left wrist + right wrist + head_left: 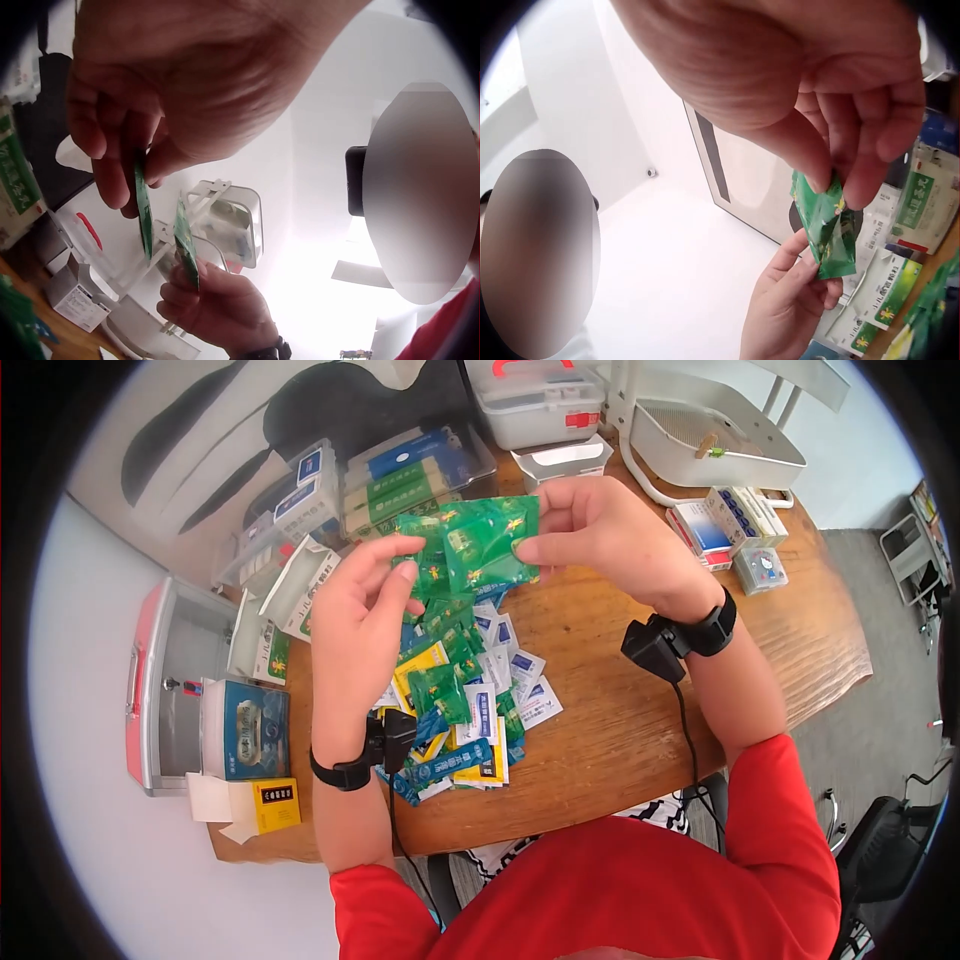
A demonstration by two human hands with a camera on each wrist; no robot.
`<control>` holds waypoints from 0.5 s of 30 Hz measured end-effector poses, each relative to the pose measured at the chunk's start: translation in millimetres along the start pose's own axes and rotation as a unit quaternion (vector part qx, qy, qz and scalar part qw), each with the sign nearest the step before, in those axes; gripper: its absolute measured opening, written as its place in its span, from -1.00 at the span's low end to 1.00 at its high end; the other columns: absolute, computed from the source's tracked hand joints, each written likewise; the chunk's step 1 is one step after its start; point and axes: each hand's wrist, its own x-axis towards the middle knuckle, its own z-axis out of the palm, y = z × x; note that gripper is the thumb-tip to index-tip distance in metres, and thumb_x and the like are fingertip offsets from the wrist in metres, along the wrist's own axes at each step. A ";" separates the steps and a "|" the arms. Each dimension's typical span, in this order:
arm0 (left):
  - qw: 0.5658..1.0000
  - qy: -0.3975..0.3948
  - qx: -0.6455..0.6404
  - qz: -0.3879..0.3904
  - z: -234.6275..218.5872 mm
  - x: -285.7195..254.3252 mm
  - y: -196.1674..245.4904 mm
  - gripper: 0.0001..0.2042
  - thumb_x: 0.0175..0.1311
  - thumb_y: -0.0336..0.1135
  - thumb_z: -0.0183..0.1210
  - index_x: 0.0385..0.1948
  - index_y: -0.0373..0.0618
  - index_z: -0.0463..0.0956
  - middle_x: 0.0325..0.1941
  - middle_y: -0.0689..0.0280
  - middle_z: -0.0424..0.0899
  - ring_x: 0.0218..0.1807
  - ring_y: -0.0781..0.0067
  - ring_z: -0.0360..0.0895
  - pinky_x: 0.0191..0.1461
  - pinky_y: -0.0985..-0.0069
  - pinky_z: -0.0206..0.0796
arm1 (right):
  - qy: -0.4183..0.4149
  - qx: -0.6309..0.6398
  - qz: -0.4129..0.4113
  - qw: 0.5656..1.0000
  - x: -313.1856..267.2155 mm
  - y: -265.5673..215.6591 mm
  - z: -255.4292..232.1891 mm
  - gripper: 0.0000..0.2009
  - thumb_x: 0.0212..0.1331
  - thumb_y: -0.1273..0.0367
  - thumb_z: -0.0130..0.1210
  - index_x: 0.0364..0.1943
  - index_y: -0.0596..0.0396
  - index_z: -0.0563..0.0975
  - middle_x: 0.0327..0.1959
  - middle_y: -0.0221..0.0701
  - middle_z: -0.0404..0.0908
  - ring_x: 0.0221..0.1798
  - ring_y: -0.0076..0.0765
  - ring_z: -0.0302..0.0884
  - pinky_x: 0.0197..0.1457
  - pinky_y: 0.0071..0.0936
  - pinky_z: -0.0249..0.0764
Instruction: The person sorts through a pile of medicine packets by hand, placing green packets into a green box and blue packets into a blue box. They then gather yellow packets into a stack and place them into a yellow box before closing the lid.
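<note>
Both hands are raised above the wooden table and hold green sachets between them. My left hand pinches the left edge of the green sachets with thumb and fingers. My right hand pinches the right edge of the green sachets. Below them lies a heap of loose sachets, green, blue, yellow and white. In the wrist views the sachets appear edge-on between the two hands.
Medicine boxes stand at the back, more boxes at the right. A white plastic case and a white rack sit behind. An open red-edged case with boxes lies at the left edge, a yellow box beside it.
</note>
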 end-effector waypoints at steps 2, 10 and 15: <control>1.000 -0.008 -0.002 -0.006 1.2 -2.9 6.0 -0.76 0.59 -0.41 0.18 0.16 -0.26 0.67 -0.11 0.31 0.80 -0.23 0.59 0.65 -0.10 0.59 0.46 | -0.005 0.007 0.001 1.000 -1.2 -0.6 5.3 -0.88 0.37 0.44 0.35 -0.16 0.22 0.66 -0.26 -0.39 0.80 -0.26 -0.56 0.73 -0.11 -0.58 0.63; 0.997 -0.017 -0.075 -0.011 1.9 -8.2 6.7 -0.75 0.60 -0.41 0.17 0.14 -0.35 0.66 -0.06 0.30 0.81 -0.17 0.52 0.72 -0.06 0.55 0.53 | 0.060 0.143 0.021 0.988 -6.3 10.0 44.9 -0.77 0.41 0.38 0.35 -0.06 0.25 0.58 -0.26 -0.29 0.79 -0.16 -0.44 0.81 -0.03 -0.50 0.71; 0.997 -0.017 -0.065 0.031 1.4 -5.9 3.9 -0.74 0.62 -0.30 0.21 0.06 -0.34 0.69 -0.12 0.33 0.81 -0.18 0.60 0.69 -0.07 0.57 0.50 | 0.043 0.053 0.037 0.997 -6.7 16.8 51.8 -0.80 0.37 0.33 0.38 -0.14 0.19 0.65 -0.34 -0.45 0.74 -0.33 -0.61 0.65 -0.23 -0.57 0.53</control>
